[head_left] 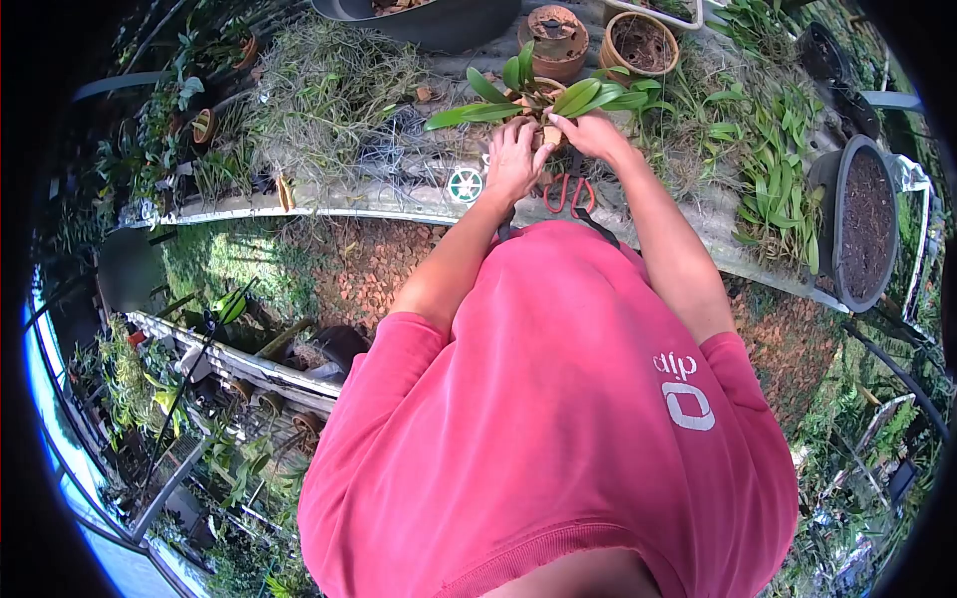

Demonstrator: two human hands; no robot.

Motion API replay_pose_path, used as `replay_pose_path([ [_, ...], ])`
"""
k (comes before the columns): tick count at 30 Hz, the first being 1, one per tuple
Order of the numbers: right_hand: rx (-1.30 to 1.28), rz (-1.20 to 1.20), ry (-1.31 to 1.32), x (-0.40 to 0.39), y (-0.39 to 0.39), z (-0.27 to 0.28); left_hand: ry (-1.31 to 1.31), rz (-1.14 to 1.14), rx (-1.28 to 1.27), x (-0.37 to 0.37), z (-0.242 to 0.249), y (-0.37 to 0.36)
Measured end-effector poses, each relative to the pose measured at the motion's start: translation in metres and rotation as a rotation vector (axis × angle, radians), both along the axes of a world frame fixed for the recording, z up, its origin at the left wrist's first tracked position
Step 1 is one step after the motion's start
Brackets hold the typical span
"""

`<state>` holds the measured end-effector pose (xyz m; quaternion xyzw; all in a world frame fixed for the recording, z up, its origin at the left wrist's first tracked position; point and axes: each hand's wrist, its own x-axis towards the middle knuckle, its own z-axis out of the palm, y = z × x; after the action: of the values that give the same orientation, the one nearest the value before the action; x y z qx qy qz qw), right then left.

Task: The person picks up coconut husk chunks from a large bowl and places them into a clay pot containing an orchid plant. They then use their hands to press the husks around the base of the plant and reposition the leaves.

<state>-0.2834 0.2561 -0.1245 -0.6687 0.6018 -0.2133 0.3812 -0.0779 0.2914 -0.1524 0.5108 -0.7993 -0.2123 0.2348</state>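
A leafy green plant [513, 95] with long broad leaves stands at the table's near middle, in a small clay pot [551, 136]. My left hand [514, 159] grips the pot's left side, fingers bent over it and thumb near its front. On the right, my right hand [592, 136] closes at the plant's base by the pot rim, its thumb pointing inward; its fingertips are partly hidden. Just below the hands lie scissors with red handles [569, 193]. A round green-and-white disc [465, 184] rests left of them.
Behind the plant are two clay pots [641, 44] and a large dark basin [429, 25]. Tangled grey-green air plants [334, 90] cover the table's left; loose leafy plants [783, 169] lie on the right. An oval tub of soil [865, 224] stands at the right edge.
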Motion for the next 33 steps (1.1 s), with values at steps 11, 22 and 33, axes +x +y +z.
replay_pose_path([
  [11, 0.110, 0.149, 0.074, -0.007, -0.032, -0.003, 0.102, -0.055, 0.056, -0.005, 0.009, -0.006],
  [22, 0.143, 0.121, 0.043, -0.010, -0.018, 0.010, 0.129, -0.029, -0.062, -0.014, -0.013, -0.016],
  [33, 0.066, 0.109, -0.100, -0.006, -0.021, -0.006, 0.178, -0.067, -0.007, -0.006, 0.010, -0.018],
])
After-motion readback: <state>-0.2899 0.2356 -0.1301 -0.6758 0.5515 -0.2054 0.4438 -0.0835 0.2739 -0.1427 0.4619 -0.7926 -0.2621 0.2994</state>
